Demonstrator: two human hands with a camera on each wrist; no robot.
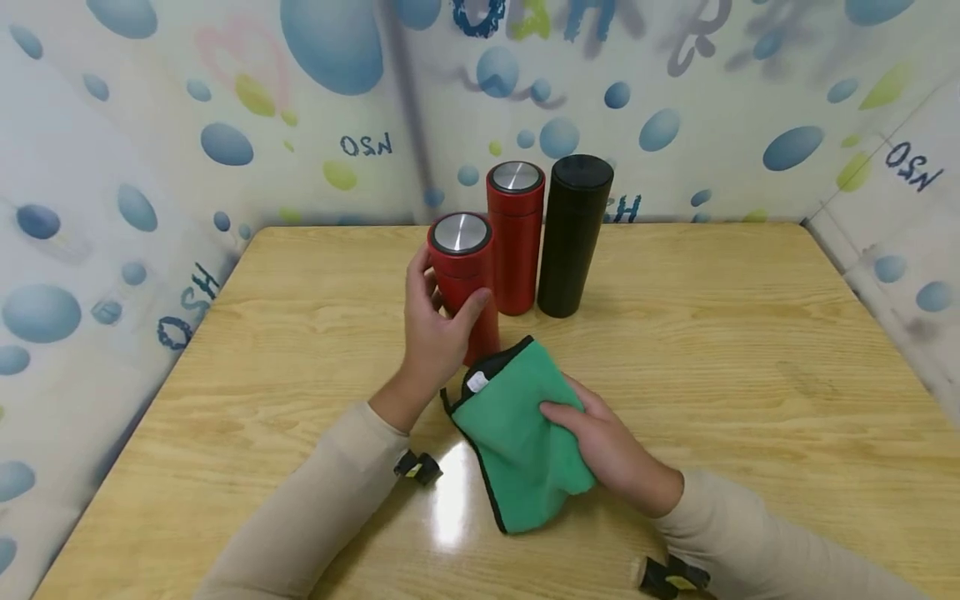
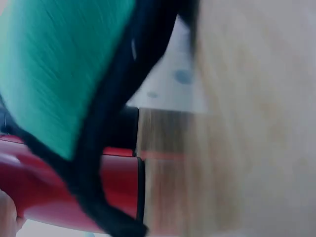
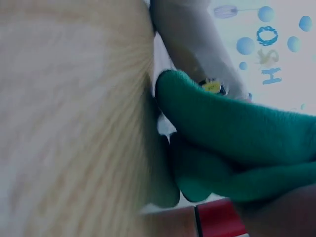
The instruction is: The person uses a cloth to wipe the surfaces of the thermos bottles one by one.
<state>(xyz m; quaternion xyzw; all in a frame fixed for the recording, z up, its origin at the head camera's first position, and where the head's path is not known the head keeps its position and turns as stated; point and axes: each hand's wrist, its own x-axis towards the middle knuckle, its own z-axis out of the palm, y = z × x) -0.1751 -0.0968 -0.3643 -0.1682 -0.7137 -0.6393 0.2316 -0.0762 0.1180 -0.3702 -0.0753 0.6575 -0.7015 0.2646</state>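
My left hand (image 1: pixel 435 325) grips a red thermos bottle (image 1: pixel 461 267) with a silver lid top, fingers round its far left side and thumb across the front. The bottle stands upright at the table's middle. A green cloth (image 1: pixel 525 442) with black edging and a small white label is held by my right hand (image 1: pixel 611 442), thumb on top of it. The cloth's upper corner overlaps the bottle's base in the head view. In the left wrist view the cloth (image 2: pixel 54 69) hangs before the red bottle (image 2: pixel 118 187). Folds of the cloth (image 3: pixel 237 128) fill much of the right wrist view.
Behind the held bottle stand another red bottle (image 1: pixel 516 242) with a silver top and a taller black bottle (image 1: pixel 573 242), side by side. The wooden table (image 1: pixel 750 350) meets a patterned wall (image 1: pixel 675 100) at the back.
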